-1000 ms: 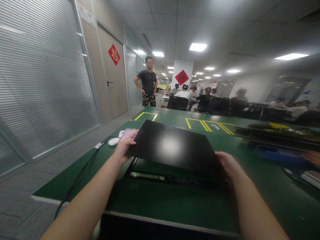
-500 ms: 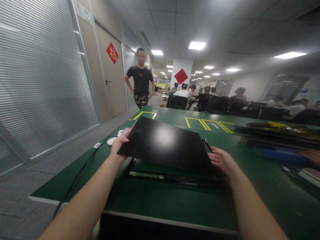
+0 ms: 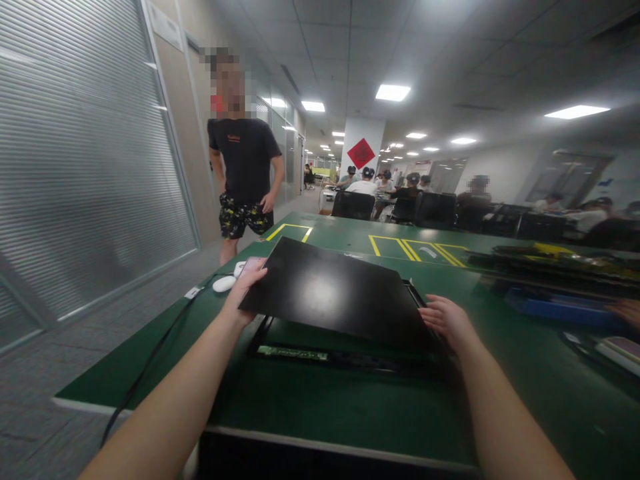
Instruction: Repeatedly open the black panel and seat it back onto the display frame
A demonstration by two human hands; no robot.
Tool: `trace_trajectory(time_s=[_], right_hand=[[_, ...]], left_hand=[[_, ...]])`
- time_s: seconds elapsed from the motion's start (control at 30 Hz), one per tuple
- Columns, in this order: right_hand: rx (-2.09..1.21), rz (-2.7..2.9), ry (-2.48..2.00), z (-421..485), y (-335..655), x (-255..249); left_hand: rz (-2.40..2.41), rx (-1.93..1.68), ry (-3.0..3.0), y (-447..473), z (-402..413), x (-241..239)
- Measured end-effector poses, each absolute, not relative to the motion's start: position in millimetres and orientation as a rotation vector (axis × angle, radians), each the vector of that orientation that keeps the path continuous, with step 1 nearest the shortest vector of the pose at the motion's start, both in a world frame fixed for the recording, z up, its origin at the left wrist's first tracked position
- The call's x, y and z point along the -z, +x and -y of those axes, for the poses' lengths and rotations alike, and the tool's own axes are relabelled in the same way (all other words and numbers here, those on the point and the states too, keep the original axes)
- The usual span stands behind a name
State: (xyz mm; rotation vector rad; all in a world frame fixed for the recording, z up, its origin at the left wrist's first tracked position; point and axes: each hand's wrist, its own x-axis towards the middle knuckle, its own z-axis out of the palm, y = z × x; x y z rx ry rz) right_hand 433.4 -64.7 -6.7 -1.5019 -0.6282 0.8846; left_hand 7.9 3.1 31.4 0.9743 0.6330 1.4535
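Observation:
A glossy black flat panel (image 3: 325, 293), like a display screen, is held tilted above a black frame (image 3: 350, 360), its left side raised higher. My left hand (image 3: 245, 293) is closed on the panel's left edge, thumb on top. At the right edge, the fingers of my right hand (image 3: 447, 320) are pressed together against the panel, close to the frame's right side; their tips are partly hidden. Along the near side of the frame runs a green circuit board strip (image 3: 293, 353). The panel covers most of the frame's inside.
The green table (image 3: 150, 353) bears yellow tape marks (image 3: 385, 237). A white mouse-like object (image 3: 224, 284) and a black cable (image 3: 165, 340) lie left. Dark stacked parts (image 3: 560, 263), a blue tray (image 3: 555, 305) and another person's hand (image 3: 627, 312) are right. A person (image 3: 245, 160) stands beyond the table.
The panel and both hands have shifted slightly, the panel a little lower and to the right. The person in black has walked closer and to the left, one arm now lowered.

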Motion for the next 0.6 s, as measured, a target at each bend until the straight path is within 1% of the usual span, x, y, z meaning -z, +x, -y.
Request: trace_trajectory(time_s=[0.6], right_hand=[[-0.692,0.714,-1.593,65.2,435.5,7.8]], left_hand=[[-0.784,-1.459,0.875,5.7,-12.4,-18.2]])
